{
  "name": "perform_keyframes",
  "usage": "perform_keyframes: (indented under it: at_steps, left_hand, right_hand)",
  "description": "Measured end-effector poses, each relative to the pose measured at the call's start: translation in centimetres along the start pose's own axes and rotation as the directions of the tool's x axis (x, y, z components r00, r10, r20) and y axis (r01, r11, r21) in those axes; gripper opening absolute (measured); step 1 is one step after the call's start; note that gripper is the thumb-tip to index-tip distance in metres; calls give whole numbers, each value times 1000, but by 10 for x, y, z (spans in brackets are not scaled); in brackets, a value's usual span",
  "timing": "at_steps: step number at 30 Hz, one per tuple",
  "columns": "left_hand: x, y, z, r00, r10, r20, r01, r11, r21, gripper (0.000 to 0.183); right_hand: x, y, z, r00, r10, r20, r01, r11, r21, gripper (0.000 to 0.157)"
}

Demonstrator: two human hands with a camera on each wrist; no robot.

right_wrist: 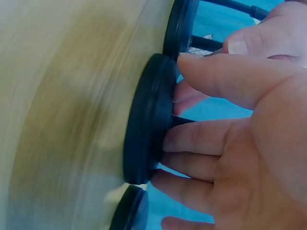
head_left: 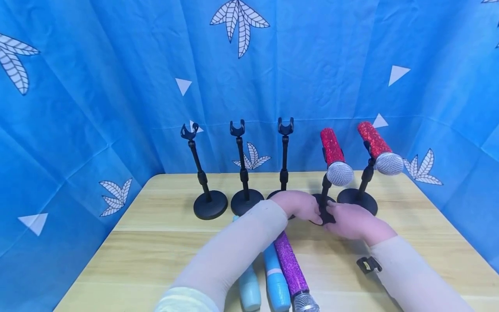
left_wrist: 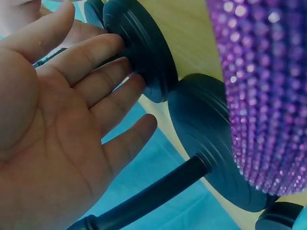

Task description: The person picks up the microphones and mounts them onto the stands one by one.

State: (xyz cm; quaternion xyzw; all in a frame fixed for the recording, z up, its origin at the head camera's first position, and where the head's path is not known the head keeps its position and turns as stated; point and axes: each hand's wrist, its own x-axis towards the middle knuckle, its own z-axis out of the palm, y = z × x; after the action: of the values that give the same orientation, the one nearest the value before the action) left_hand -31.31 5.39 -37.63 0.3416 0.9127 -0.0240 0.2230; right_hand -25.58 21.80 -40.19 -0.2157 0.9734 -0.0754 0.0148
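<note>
A black microphone stand (head_left: 325,187) bears a red glittery microphone (head_left: 332,146), its silver head tilted down toward me. My left hand (head_left: 299,205) touches the left side of this stand's round base (right_wrist: 149,120). From the right, my right hand (head_left: 351,220) rests its fingertips on the same base. Both wrist views show fingers nearly straight, not wrapped around anything. Beneath the left forearm lie a purple glittery microphone (head_left: 290,264), a blue microphone (head_left: 277,279) and a pale blue-green one (head_left: 249,288), each partly covered.
On the far right, another stand (head_left: 362,184) carries a second red microphone (head_left: 375,139). Three stands with bare clips stand in a row to the left: one at the left end (head_left: 202,177), a middle one (head_left: 244,175) and another (head_left: 284,162). A blue curtain (head_left: 323,56) surrounds the wooden table (head_left: 156,242).
</note>
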Motion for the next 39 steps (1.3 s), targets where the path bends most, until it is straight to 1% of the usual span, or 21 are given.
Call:
perform_keyframes:
  at_steps: [3, 8, 11, 14, 18, 20, 24, 27, 30, 33, 34, 35, 37, 39]
  left_hand:
    - [4, -3, -3, 1000, -24, -19, 24, 999, -45, 35]
    - [10, -5, -8, 999, -29, -36, 26, 995, -91, 35]
    - [11, -6, -10, 998, -59, -34, 54, 991, -123, 35]
    - [11, -7, -10, 994, -104, -30, 97, 981, -165, 35]
    - [12, -8, -11, 992, -120, -38, 111, 975, -192, 34]
    - [13, -10, -12, 993, -110, -42, 100, 977, -189, 35]
    - [16, -13, -13, 995, -95, -27, 89, 981, -175, 37]
    - [17, -16, -17, 995, -92, -25, 87, 984, -155, 39]
    - [18, -18, -18, 999, -46, -29, 43, 994, -102, 44]
    - [13, -22, -13, 999, 3, -33, -6, 996, -90, 51]
    - [10, -24, -11, 999, 18, -41, -21, 995, -95, 54]
    - [5, -27, -9, 999, 19, -51, -25, 993, -117, 56]
    - [-7, -33, -6, 996, 30, -82, -42, 988, -149, 60]
    - [-23, -39, -5, 992, 39, -118, -59, 984, -170, 62]
  right_hand:
    - [3, 3, 3, 1000, -7, -24, 7, 1000, 7, 63]
    - [9, 9, 4, 1000, 11, 7, -12, 999, 50, 66]
    - [13, 13, 4, 999, 24, 31, -27, 996, 86, 67]
    - [17, 17, 5, 999, 11, 30, -15, 994, 113, 67]
    - [21, 21, 5, 1000, 3, 13, -5, 991, 135, 67]
    - [22, 22, 4, 1000, 15, 17, -18, 989, 148, 67]
    - [24, 25, 4, 999, 20, 32, -25, 987, 160, 67]
    - [25, 25, 2, 1000, 9, 16, -12, 987, 159, 65]
    - [25, 26, 1, 1000, -8, -3, 9, 984, 176, 63]
    - [23, 27, 3, 1000, -21, 3, 20, 979, 201, 60]
    - [22, 28, 3, 1000, -22, 6, 20, 978, 209, 58]
    - [21, 27, 4, 1000, -22, 9, 20, 976, 215, 55]
    - [20, 26, 5, 1000, -25, 14, 21, 976, 217, 51]
    - [18, 21, 3, 999, -39, 9, 36, 977, 208, 47]
